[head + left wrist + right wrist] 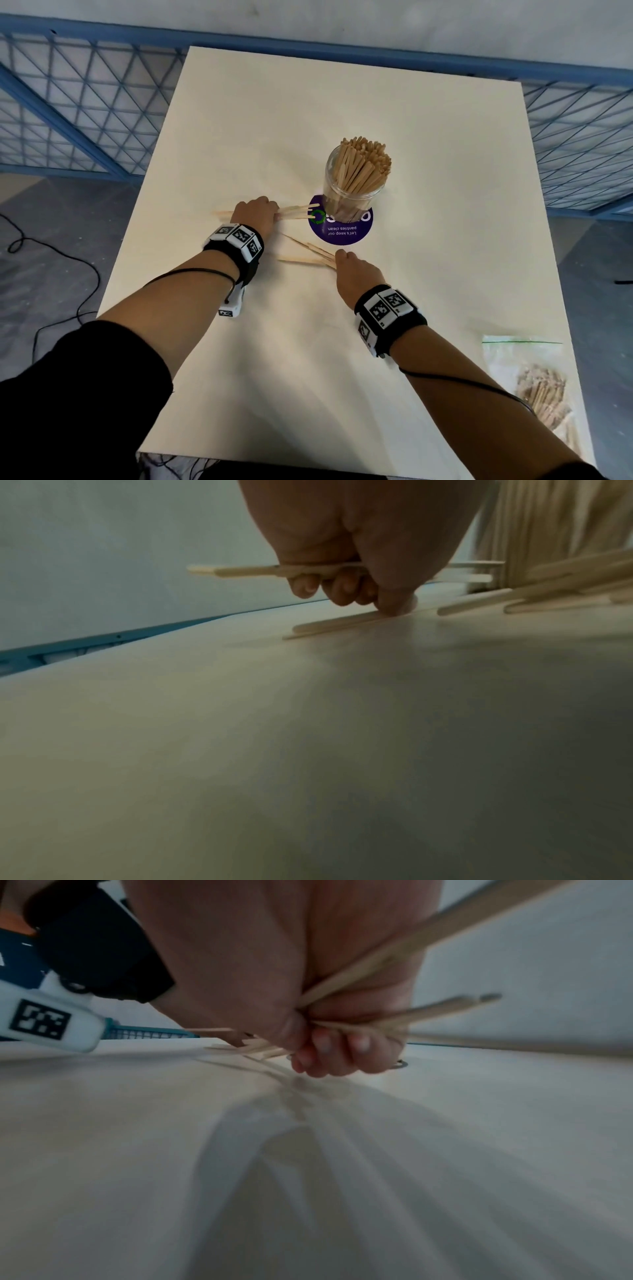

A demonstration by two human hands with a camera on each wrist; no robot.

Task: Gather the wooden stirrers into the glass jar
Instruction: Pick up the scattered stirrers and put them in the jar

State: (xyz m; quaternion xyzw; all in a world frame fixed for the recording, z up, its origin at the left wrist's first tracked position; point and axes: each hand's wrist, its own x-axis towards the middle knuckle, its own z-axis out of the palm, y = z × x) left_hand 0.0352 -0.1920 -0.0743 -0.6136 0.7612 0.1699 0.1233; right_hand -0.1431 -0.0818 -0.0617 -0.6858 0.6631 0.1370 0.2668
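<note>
Curling low over the table [411,308], both hands' fingers [304,587] apparently clutch wooden stirrers [298,210].

Both hands [257,212] [356,270] grip stirrers [298,210] near jar [352,185].

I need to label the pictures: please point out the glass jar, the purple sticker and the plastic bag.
glass jar [337,192]: head view, clear side wall.
purple sticker [342,233]: head view, printed front part.
plastic bag [507,356]: head view, upper clear part.

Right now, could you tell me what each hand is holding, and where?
Left hand grips thin wooden stirrers mid-length; right hand grips another bundle near one end.
</note>
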